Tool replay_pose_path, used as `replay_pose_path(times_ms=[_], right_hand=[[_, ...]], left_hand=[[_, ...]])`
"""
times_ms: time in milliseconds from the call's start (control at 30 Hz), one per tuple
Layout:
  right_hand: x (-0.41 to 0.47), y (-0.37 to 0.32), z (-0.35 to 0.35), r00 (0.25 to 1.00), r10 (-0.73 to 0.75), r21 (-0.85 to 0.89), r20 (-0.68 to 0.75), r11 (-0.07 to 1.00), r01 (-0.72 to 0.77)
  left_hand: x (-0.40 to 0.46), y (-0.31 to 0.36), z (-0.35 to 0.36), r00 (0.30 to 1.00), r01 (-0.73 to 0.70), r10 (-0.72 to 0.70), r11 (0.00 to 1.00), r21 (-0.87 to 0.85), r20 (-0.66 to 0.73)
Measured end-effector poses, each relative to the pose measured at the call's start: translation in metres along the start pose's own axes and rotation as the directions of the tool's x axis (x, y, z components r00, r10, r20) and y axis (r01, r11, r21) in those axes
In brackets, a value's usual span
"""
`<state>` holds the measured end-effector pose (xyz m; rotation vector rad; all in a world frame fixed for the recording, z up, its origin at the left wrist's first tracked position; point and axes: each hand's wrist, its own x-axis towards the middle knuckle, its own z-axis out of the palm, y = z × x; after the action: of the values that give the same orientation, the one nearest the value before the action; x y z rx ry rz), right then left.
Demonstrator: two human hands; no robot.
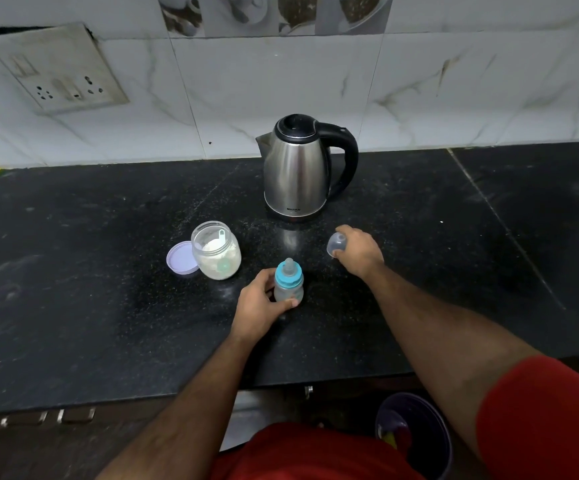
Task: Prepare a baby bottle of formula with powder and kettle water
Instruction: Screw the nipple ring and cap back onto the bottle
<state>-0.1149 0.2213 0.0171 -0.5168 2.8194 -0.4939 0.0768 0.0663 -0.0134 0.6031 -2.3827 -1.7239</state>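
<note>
A small baby bottle (288, 284) with a teal collar and a teat stands upright on the black counter (90, 289). My left hand (262, 308) is wrapped around its lower body. My right hand (359, 251) holds the bottle's clear dome cap (336, 244) just above the counter, to the right of the bottle. An open clear jar of white powder (216, 250) with a scoop inside stands left of the bottle. Its lilac lid (181, 258) lies beside it. The steel kettle (298, 168) with a black handle stands behind, lid closed.
A tiled wall with a switch and socket plate (59, 72) runs behind the counter. The counter's front edge (177, 393) is near my body. A purple bin (416, 434) stands on the floor below at the right.
</note>
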Motion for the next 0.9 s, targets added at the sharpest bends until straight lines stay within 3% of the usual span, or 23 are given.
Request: replay_pose_path(times_ms=[133, 233, 433, 533, 633, 900], right_hand=[[-0.011, -0.007, -0.006, 0.998, -0.027, 0.086, -0.064, 0.996, 0.032], [-0.026, -0.019, -0.015, 0.991, -0.035, 0.243, -0.130, 0.968, 0.066], [-0.076, -0.055, -0.041, 0.948, -0.162, 0.564, -0.275, 0.771, 0.295], [-0.097, -0.066, -0.041, 0.904, -0.285, 0.545, -0.317, 0.726, 0.420], [-0.104, -0.066, -0.031, 0.880, -0.380, 0.459, -0.285, 0.752, 0.473], [-0.106, -0.061, -0.010, 0.884, -0.420, 0.321, -0.207, 0.824, 0.467]], left_hand=[[-0.001, 0.003, 0.000, 1.000, -0.008, 0.008, 1.000, -0.022, -0.011], [-0.002, 0.005, 0.001, 1.000, -0.015, 0.015, 0.999, -0.036, -0.022], [-0.006, 0.007, 0.000, 0.998, -0.024, 0.021, 0.998, -0.059, -0.054], [-0.008, 0.008, -0.001, 0.998, -0.030, 0.025, 0.996, -0.079, -0.060], [-0.009, 0.007, -0.002, 0.997, -0.043, 0.037, 0.994, -0.097, -0.066], [-0.014, 0.008, -0.004, 0.996, -0.057, 0.049, 0.993, -0.103, -0.077]])
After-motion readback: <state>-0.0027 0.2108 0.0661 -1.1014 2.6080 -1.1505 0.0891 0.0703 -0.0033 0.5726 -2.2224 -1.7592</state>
